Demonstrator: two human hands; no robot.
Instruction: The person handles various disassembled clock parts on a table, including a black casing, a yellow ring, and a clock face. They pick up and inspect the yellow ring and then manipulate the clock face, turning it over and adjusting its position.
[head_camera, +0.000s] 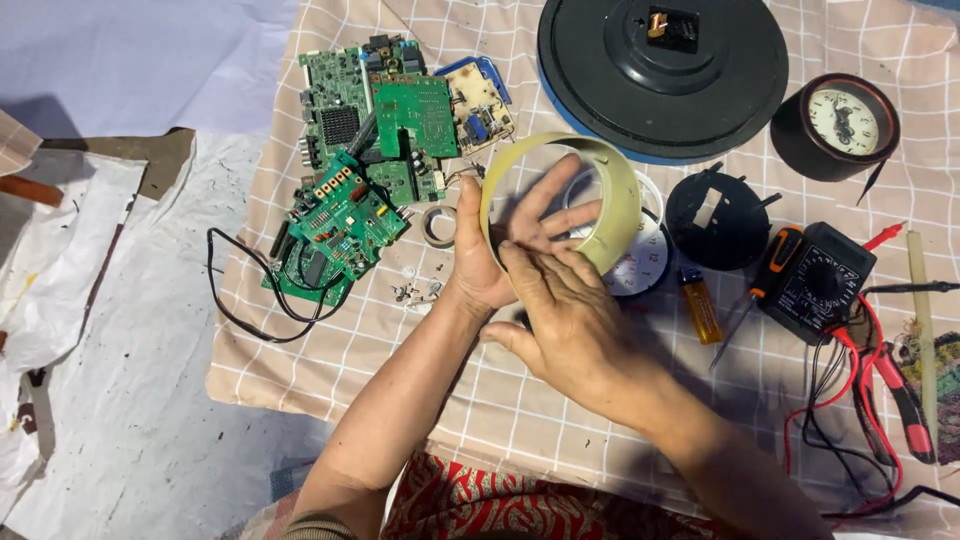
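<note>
My left hand (515, 235) holds a cream-coloured ring-shaped clock casing (625, 195) with a clear front, tilted up on edge, fingers spread inside it. My right hand (560, 310) lies over the left wrist and palm, fingers touching the casing's inner face. Under the casing a white clock dial (645, 268) lies on the checked cloth (300, 370). A small roll of tape (437, 227) and several tiny screws (412, 292) sit just left of my left hand.
A pile of green circuit boards (365, 150) with a black cable lies at left. A large black clock back (662, 75), a small round clock (838, 125), a black plastic part (718, 215), an amber lighter (701, 305), a screwdriver, a multimeter (815, 280) with leads and red pliers (905, 400) lie at right.
</note>
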